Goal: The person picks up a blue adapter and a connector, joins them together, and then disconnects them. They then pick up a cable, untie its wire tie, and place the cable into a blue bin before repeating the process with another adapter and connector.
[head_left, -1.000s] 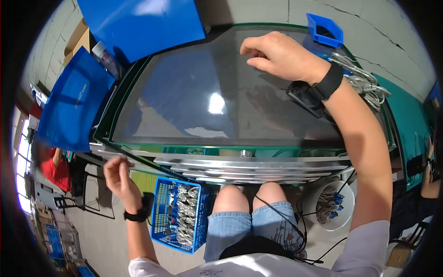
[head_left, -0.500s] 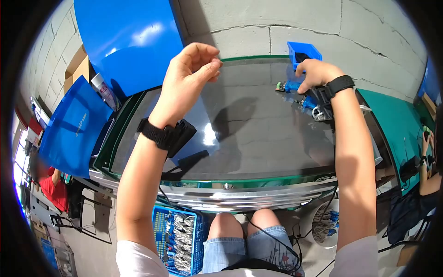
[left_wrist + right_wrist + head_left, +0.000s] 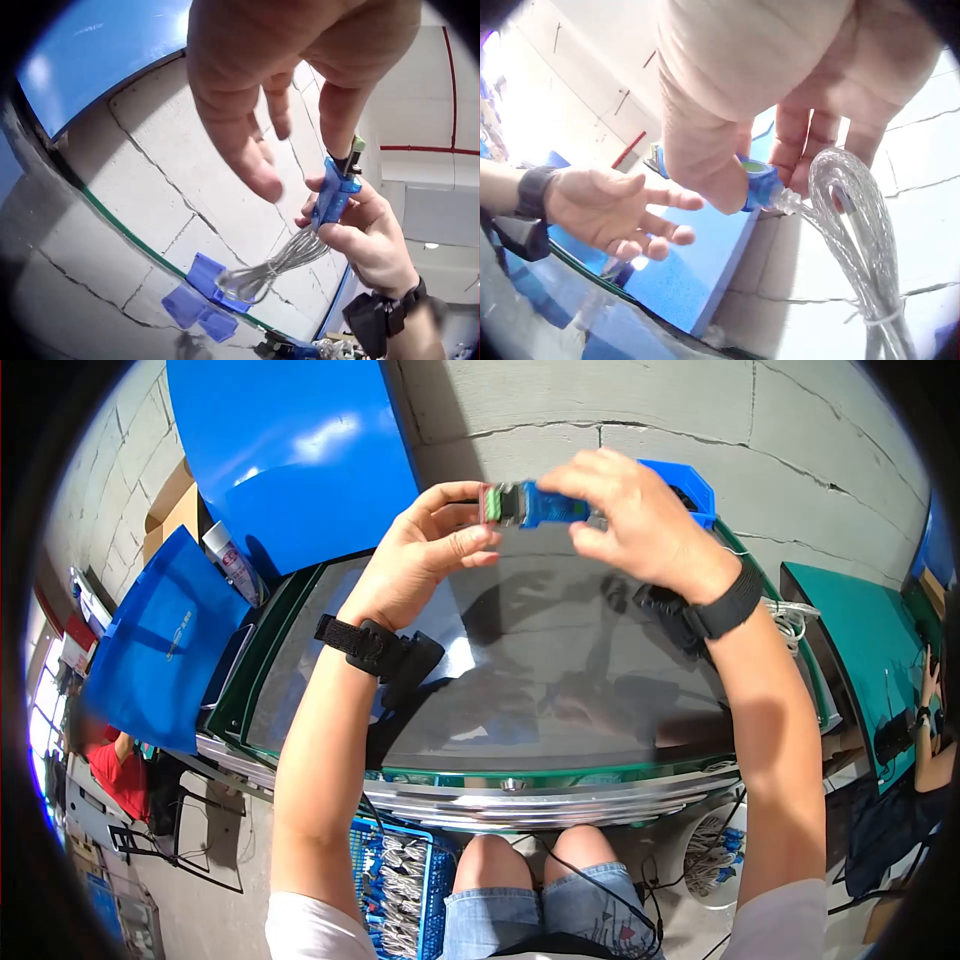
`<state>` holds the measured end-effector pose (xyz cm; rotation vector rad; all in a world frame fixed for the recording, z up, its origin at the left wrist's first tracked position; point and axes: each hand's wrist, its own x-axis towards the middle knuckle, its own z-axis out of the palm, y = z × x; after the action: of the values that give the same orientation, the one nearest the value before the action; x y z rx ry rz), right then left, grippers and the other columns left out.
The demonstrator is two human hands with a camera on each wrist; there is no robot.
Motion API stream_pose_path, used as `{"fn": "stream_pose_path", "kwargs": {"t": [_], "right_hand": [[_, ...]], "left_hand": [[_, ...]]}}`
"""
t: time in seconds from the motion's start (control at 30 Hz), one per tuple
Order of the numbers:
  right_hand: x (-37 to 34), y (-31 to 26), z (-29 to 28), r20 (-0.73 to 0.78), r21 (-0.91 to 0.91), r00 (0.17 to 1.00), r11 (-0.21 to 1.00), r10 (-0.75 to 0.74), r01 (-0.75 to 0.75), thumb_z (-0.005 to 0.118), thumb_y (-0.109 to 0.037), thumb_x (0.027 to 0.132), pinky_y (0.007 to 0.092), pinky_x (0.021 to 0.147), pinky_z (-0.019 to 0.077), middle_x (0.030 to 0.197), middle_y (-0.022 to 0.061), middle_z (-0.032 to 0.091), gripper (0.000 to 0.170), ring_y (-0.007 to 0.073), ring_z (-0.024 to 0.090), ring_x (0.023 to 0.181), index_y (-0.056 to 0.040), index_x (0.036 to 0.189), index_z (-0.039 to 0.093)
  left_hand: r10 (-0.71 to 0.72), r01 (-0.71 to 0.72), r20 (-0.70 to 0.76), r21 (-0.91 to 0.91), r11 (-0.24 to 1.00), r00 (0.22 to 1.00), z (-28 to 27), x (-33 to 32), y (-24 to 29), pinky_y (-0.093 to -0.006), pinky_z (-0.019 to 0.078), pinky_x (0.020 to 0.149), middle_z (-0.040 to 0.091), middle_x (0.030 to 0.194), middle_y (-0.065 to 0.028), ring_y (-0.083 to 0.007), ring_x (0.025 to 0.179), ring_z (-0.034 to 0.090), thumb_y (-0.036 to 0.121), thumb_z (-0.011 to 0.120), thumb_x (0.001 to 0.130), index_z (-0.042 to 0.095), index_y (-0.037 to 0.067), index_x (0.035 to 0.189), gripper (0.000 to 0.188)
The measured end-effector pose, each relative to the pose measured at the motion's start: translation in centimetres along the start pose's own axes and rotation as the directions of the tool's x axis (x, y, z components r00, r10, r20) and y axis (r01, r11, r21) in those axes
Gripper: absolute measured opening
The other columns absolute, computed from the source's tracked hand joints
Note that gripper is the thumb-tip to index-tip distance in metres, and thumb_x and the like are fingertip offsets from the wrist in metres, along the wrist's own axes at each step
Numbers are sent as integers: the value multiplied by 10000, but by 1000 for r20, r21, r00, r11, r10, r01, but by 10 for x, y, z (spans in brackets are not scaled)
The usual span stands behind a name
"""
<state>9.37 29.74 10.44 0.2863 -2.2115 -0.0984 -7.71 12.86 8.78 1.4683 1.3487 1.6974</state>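
My right hand (image 3: 645, 525) pinches a translucent blue cable connector (image 3: 553, 506) above the far part of the glass-topped table. In the left wrist view the connector (image 3: 334, 196) has a small green block (image 3: 358, 144) at its upper end. A silver cable (image 3: 855, 225) hangs from its other end in a tied, looped bundle. My left hand (image 3: 425, 550) is raised at the green end, fingers parted. The right wrist view shows that left hand (image 3: 611, 214) palm up with its fingers extended, gripping nothing; in its own wrist view a digit overlaps the connector's end.
A blue bin (image 3: 685, 490) stands at the table's (image 3: 560, 700) far right edge, with more silver cable (image 3: 790, 622) to the right. Below are a blue basket (image 3: 440, 880) of cables and a white bucket (image 3: 735, 895) of cables. Blue panels (image 3: 290, 450) and a spray can (image 3: 232, 560) stand left.
My left hand has risen from beside the table to the centre. My right hand has reached the cables at the right, taken a blue connector and brought it towards my left hand.
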Motion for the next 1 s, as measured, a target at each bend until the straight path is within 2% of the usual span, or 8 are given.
{"fn": "stream_pose_path", "kwargs": {"t": [0.17,0.47,0.67,0.73,0.77,0.83,0.93,1.0], "right_hand": [[-1,-27,19,104,126,994,991,30,-44,615,-72,677,407,727,481,850,119,536,358,303,557,850,-43,1032,580],[-1,-24,23,93,83,989,989,117,-125,600,-117,708,398,769,476,904,121,552,362,311,552,872,-41,1061,584],[-10,-15,38,-34,217,983,962,178,-167,595,-88,756,399,798,473,947,143,568,381,329,561,944,-44,1129,532],[-13,-9,41,114,304,960,911,256,-279,580,-67,775,403,781,469,931,155,590,367,332,583,911,-42,1133,504],[-12,-8,39,114,305,960,911,255,-278,580,-67,775,403,781,469,931,155,590,367,332,583,911,-42,1133,504],[-8,-10,34,269,381,907,829,325,-410,577,-71,783,382,753,467,879,147,601,328,298,596,825,-37,1100,499],[-8,-10,34,225,468,926,801,302,-375,557,-65,793,354,727,462,840,121,598,305,255,587,788,-50,1092,498],[-6,-14,35,160,493,948,810,275,-319,622,-128,805,336,719,459,845,103,586,326,218,567,772,-68,1102,502]], "left_hand": [[25,-11,161,-89,996,987,-8,-2,3,-307,525,811,593,1062,-61,-153,946,600,17,667,724,528,46,1206,502],[185,-174,173,-76,982,967,-9,-4,3,-338,504,907,583,1126,-81,-173,1029,579,96,724,765,535,43,1201,478],[127,-125,9,-108,986,992,-14,-1,1,-325,519,905,591,1138,-91,-164,1020,593,144,711,803,531,32,1210,459],[122,-120,8,-103,987,993,-15,0,0,-325,518,907,590,1142,-90,-164,1023,593,141,707,806,529,34,1213,457],[117,-116,7,-99,988,993,-16,0,0,-325,518,909,589,1146,-89,-165,1026,593,139,702,810,528,36,1217,455],[114,-113,1,-93,989,994,-17,0,1,-326,517,912,588,1149,-88,-165,1028,593,137,698,813,526,38,1220,453],[145,-141,23,-132,981,989,-18,1,-1,-325,516,911,590,1159,-92,-165,1027,594,124,701,806,529,52,1221,455],[170,-169,8,-103,980,985,-21,1,-1,-333,514,911,593,1169,-98,-168,1023,595,108,710,791,528,64,1228,475]]}}
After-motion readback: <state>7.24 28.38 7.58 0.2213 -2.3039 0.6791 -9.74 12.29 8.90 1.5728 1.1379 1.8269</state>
